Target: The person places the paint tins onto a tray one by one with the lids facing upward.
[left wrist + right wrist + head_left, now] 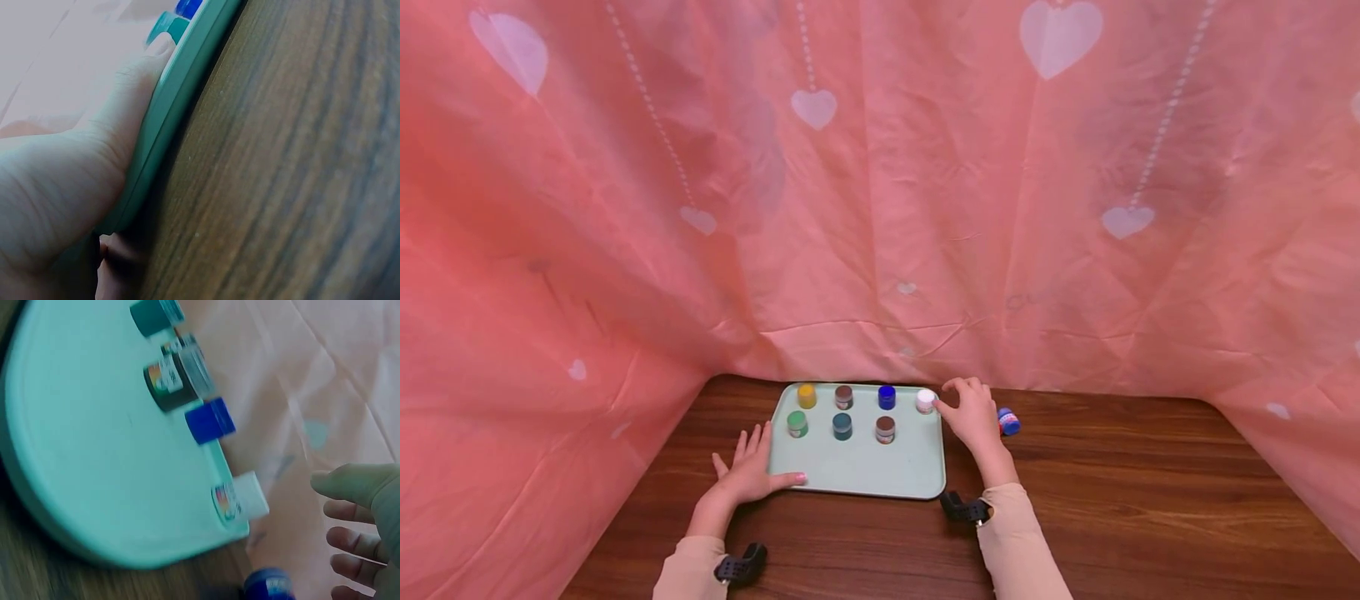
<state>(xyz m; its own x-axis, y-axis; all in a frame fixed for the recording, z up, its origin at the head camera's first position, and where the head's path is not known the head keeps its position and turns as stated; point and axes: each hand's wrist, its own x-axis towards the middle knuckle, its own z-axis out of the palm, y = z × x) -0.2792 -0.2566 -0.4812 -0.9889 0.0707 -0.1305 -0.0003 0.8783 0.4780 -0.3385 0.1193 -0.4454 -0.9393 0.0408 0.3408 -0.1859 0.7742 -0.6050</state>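
A pale green tray (850,477) holds several small paint jars in two rows. At its back right corner stands the white jar (924,401). My right hand (972,417) is beside that jar with bent, parted fingers, and the right wrist view shows a gap between the fingertips and the white jar (242,497). At the tray's left front corner my left hand (747,473) rests with fingers spread. Its thumb (134,84) lies over the front rim.
Just right of the tray, a blue jar with a red label (1009,422) sits on the brown wooden table (1120,492). On the tray are yellow (807,396), green (797,423) and dark blue (887,397) jars, among others. A pink curtain (880,208) hangs behind and at both sides.
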